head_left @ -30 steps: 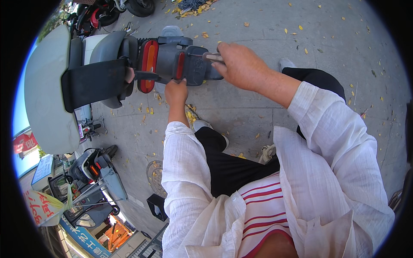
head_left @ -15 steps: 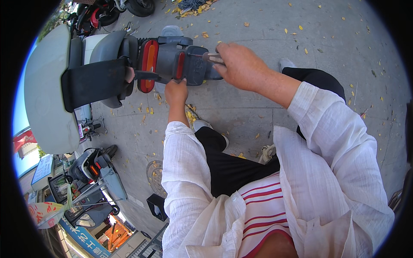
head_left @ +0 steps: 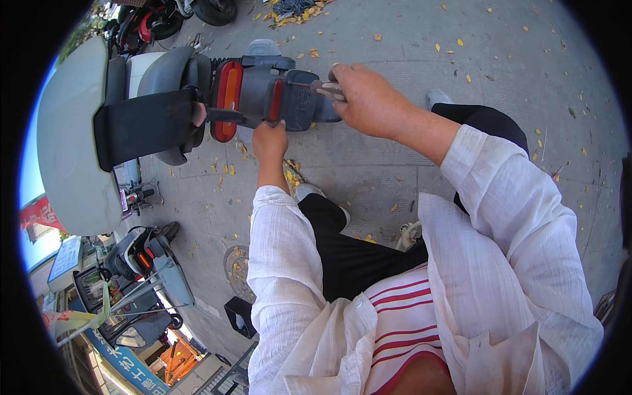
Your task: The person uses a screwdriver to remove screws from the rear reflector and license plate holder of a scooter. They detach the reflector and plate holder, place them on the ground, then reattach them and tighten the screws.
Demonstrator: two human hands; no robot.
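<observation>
Ahead of me is the rear of a scooter, with a dark grey mudguard, a narrow red reflector and a red and orange tail light. My left hand is closed on the mudguard's near edge, just below the reflector, fingertips partly hidden. My right hand is closed around the worn handle of a screwdriver. Its thin shaft points left at the mudguard, near the reflector; whether the tip sits in a screw is too small to tell.
A large pale grey top box juts out at left above the scooter. More scooters stand at lower left, and a red motorcycle at far left. Yellow leaves lie scattered on the concrete paving. My legs are spread below the mudguard.
My right hand's fingers have shifted slightly around the screwdriver handle, and the handle looks turned. My left hand has stayed in place. The red banner and plastic bag at left have fluttered.
</observation>
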